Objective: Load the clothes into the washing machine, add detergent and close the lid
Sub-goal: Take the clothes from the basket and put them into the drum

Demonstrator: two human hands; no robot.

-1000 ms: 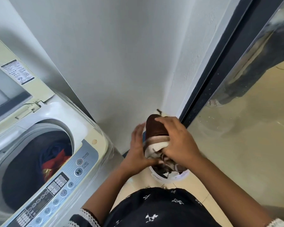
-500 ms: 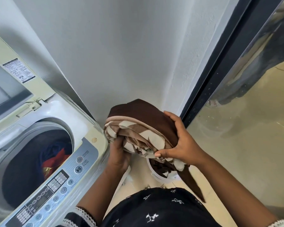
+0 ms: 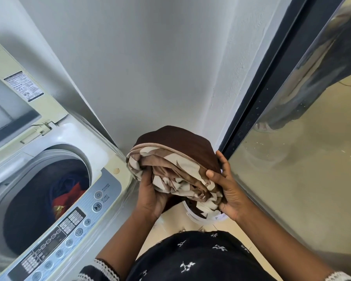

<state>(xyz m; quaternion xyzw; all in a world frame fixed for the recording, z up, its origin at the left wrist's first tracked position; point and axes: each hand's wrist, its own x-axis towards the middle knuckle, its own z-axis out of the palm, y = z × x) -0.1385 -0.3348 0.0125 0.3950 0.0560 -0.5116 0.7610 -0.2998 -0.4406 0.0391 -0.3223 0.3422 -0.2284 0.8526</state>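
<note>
A bundled brown and cream patterned cloth (image 3: 176, 159) is held in the air between both hands, just right of the washing machine (image 3: 107, 159). My left hand (image 3: 150, 196) grips the bundle from below on its left side. My right hand (image 3: 227, 189) grips its right side, thumb on top. The machine's lid (image 3: 14, 94) stands open at the far left. Inside the drum (image 3: 39, 199) lie dark blue and red clothes (image 3: 67, 193). Part of the cloth hangs down into a white laundry basket (image 3: 203, 217) on the floor below the hands.
The machine's control panel (image 3: 69, 226) with buttons runs along its front edge. A white wall corner (image 3: 211, 98) stands straight ahead. A dark door frame (image 3: 272, 78) and a glass pane (image 3: 302, 159) close off the right side. Beige tiled floor (image 3: 176, 222) shows below.
The cloth bundle has been lifted out of the basket and raised, spreading larger between the hands. My left hand has shifted under it and toward the machine.
</note>
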